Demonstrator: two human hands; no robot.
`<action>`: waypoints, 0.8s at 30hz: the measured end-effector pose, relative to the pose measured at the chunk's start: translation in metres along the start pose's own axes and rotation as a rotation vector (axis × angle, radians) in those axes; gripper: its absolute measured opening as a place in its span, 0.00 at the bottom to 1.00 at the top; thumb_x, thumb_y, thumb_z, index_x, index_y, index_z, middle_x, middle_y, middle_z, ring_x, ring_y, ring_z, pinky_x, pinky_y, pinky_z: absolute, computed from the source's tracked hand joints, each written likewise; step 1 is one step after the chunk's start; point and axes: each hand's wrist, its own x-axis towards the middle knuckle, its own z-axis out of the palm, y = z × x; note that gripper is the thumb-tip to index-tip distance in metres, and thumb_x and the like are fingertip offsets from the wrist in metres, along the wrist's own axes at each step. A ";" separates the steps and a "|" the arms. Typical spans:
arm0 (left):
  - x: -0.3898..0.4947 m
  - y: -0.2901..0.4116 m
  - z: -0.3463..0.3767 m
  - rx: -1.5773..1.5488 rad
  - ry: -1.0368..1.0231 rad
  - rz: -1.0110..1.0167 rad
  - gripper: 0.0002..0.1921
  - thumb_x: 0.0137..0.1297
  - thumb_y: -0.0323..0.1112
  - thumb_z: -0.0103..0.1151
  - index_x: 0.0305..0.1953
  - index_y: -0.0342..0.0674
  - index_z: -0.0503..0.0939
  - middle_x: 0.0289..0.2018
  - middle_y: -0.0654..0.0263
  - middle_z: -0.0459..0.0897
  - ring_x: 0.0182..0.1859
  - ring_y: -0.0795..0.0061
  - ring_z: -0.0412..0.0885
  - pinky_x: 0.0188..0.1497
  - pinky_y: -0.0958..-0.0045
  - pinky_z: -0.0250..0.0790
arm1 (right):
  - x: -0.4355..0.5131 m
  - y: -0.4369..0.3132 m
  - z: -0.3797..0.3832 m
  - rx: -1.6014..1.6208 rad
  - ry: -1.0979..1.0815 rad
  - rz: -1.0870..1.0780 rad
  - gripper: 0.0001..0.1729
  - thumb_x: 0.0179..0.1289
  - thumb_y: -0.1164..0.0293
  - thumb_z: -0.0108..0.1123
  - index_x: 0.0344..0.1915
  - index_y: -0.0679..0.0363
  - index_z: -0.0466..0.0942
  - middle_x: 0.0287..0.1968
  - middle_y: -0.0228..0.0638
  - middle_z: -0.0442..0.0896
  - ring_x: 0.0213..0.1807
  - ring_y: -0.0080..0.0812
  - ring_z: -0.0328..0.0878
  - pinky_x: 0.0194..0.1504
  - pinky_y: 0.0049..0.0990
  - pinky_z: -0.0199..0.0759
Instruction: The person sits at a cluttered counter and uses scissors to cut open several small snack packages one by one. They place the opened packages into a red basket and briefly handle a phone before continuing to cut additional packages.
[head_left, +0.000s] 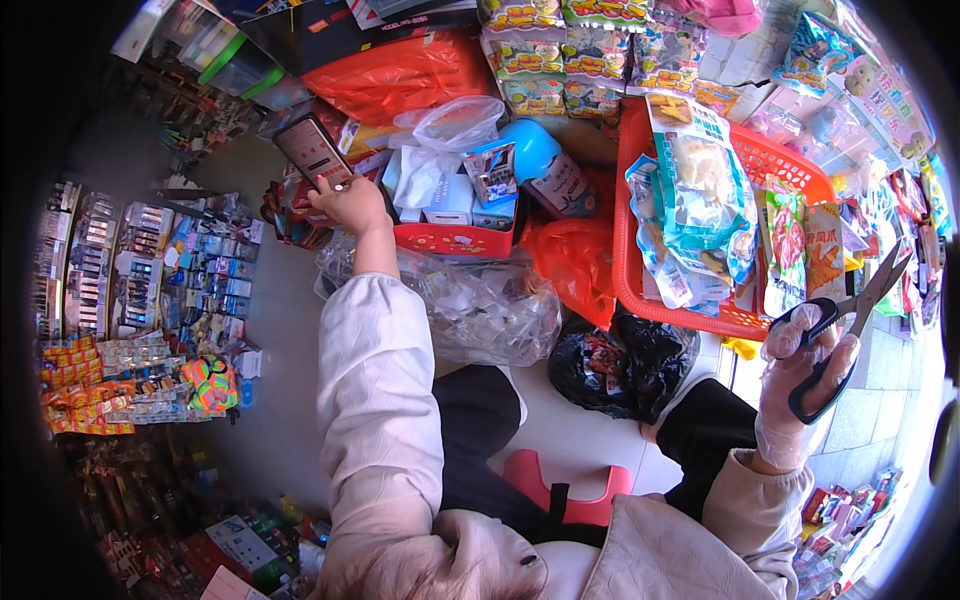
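Observation:
My left hand, bare, reaches forward with its fingertips at the lower end of a lit smartphone. Whether the fingers grip the phone or only touch its screen is unclear. Scissors with dark blue handles are in my right hand, out at the right, inside a clear plastic glove. Their blades point away to the upper right, slightly parted. Beside my left hand stands a red box holding small cartons and a sachet. Packaged snacks fill a red plastic basket ahead of my right hand.
A blue-capped bottle stands behind a red plastic bag. Clear plastic wrapping and an open black bag lie nearer my legs. Hanging snack packets line the far side. Goods-filled shelves stand left.

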 end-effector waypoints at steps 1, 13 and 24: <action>0.000 -0.002 0.001 -0.036 -0.004 -0.023 0.32 0.60 0.22 0.53 0.67 0.20 0.60 0.72 0.37 0.51 0.66 0.44 0.70 0.67 0.56 0.67 | 0.000 0.000 -0.001 0.025 0.000 0.003 0.34 0.73 0.37 0.45 0.40 0.60 0.73 0.28 0.27 0.72 0.29 0.22 0.68 0.33 0.23 0.60; -0.007 0.011 0.004 -0.083 -0.068 -0.193 0.39 0.61 0.23 0.53 0.71 0.23 0.46 0.67 0.41 0.66 0.67 0.47 0.70 0.69 0.58 0.64 | 0.001 0.001 -0.006 0.051 -0.007 0.003 0.34 0.73 0.38 0.45 0.42 0.61 0.75 0.28 0.29 0.73 0.29 0.24 0.69 0.34 0.24 0.62; 0.004 0.000 0.005 -0.060 -0.132 -0.188 0.42 0.61 0.23 0.56 0.72 0.26 0.43 0.72 0.44 0.59 0.73 0.52 0.62 0.73 0.60 0.58 | 0.000 0.000 -0.006 0.048 -0.016 0.001 0.34 0.73 0.38 0.47 0.42 0.61 0.75 0.30 0.29 0.74 0.29 0.23 0.69 0.34 0.23 0.62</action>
